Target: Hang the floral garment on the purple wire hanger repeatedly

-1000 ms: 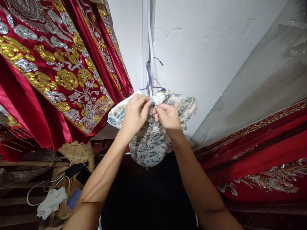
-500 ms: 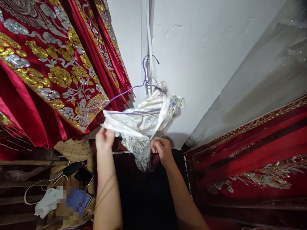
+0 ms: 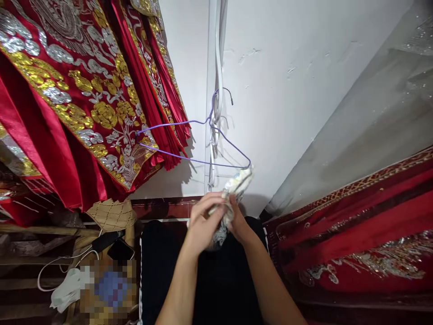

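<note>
A purple wire hanger (image 3: 189,142) hangs from white cords (image 3: 216,67) on the white wall and is almost bare. A pale garment with a blue floral print (image 3: 237,185) is bunched up just below the hanger's right end, one corner still touching it. My left hand (image 3: 203,223) and my right hand (image 3: 238,223) are pressed together around the bunched cloth, both gripping it. Most of the garment is hidden inside my hands.
Red robes with gold and silver embroidery (image 3: 77,90) hang at the left. More red embroidered cloth (image 3: 355,234) lies at the right under a clear plastic sheet (image 3: 372,104). Below left are a woven fan (image 3: 111,214), a phone (image 3: 120,248) and a white cable (image 3: 61,266).
The garment has slid off the hanger, which now hangs nearly bare. My hands came down and together, gathering the cloth into a small bundle.
</note>
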Motion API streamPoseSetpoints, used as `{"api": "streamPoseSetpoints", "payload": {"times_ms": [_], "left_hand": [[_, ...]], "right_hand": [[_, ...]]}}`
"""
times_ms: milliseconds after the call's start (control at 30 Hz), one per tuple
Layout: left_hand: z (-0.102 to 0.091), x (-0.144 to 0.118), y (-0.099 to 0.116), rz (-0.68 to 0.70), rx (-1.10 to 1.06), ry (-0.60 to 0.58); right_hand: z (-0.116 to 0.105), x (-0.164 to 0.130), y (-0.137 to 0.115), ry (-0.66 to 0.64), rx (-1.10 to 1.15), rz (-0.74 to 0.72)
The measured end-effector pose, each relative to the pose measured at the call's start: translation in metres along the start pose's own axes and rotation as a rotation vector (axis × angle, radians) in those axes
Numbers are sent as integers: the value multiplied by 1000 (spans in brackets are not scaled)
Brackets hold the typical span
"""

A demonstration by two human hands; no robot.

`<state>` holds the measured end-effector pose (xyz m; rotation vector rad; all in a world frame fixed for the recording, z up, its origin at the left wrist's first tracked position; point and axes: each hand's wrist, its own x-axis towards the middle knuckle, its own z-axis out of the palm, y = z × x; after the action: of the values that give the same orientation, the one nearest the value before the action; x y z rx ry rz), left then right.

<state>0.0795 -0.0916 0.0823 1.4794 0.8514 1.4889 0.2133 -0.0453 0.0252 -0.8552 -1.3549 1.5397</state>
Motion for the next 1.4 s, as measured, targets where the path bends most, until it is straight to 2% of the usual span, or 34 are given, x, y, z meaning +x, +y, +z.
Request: {"api": "streamPoseSetpoints", "payload": {"times_ms": [67,133,233,300,367,433,500,567,633,700,767,867,1033,1167,1233,1400], "left_hand": [[3,0,10,56,193,-22],[-5,3,14,73,308,-22],[-24,13,6,13,327,-151],[-35,19,-6,-61,363,-282],[-45,24,-20,-140,467,-391],[-57,26,-28,-190,601,-431],[-75,27,-28,-211,742,-431],[-99,30,-23,-245,881,-432],[-122,34,-15,-307,993,-448],[-140,42,-7,-322,1092,-415],[-151,54,0,-282,1183,-356],[-156,75,8,-199,1271,-301],[-155,99,15,-103,1316,-148],[-154,101,19,15,1264,-41],[-151,99,23,92,1197,-39],[-128,108,33,283,885,-124]], "right_hand": [[1,1,-10,-78,110,48],[-4,0,-28,-201,59,75],[-16,1,-67,-415,-268,82],[-24,7,-96,-441,-495,47],[-33,22,-119,-296,-641,-69],[-43,44,-129,-9,-700,-290],[-57,71,-126,232,-710,-500],[-73,93,-113,267,-713,-520],[-89,105,-95,202,-737,-409],[-103,106,-80,176,-775,-320],[-111,100,-72,213,-798,-314],[-111,93,-73,262,-768,-401],[-98,109,-80,138,-751,-355],[-102,112,-86,285,-778,-427],[-106,104,-91,323,-772,-435],[-100,77,-102,165,-707,-349]]}}
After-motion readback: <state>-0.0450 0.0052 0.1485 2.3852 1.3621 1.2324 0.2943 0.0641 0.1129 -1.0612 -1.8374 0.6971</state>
